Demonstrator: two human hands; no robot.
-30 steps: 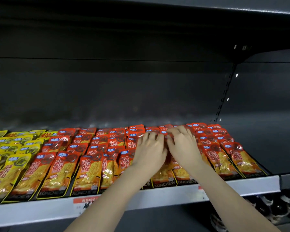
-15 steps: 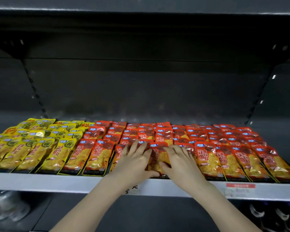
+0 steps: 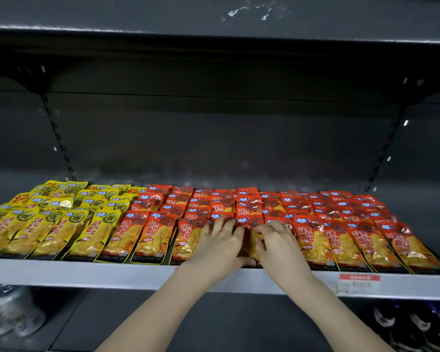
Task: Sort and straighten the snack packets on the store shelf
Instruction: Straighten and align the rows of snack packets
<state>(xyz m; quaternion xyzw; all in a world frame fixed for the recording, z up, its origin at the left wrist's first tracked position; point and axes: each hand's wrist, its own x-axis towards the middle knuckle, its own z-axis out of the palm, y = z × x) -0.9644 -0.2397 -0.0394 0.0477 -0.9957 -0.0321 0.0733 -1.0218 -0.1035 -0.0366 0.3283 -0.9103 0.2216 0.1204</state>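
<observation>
Rows of red snack packets (image 3: 313, 219) fill the middle and right of the shelf (image 3: 87, 273). Yellow snack packets (image 3: 48, 219) fill its left part. My left hand (image 3: 219, 247) and my right hand (image 3: 277, 245) lie side by side on a front-row red packet (image 3: 248, 243) near the shelf's front edge. Both hands curl their fingers around that packet's sides, and the thumbs sit at its lower edge. Most of the packet is hidden under the hands.
A dark upper shelf (image 3: 214, 29) hangs overhead, with slotted uprights (image 3: 59, 141) at the back. A red price label (image 3: 358, 277) sits on the front rail at the right. Bottles (image 3: 417, 323) and cans (image 3: 8, 311) stand on the level below.
The view has shifted right to left, bringing the yellow packets into sight. Both hands came forward from the mid rows to the front row and closed on one red packet.
</observation>
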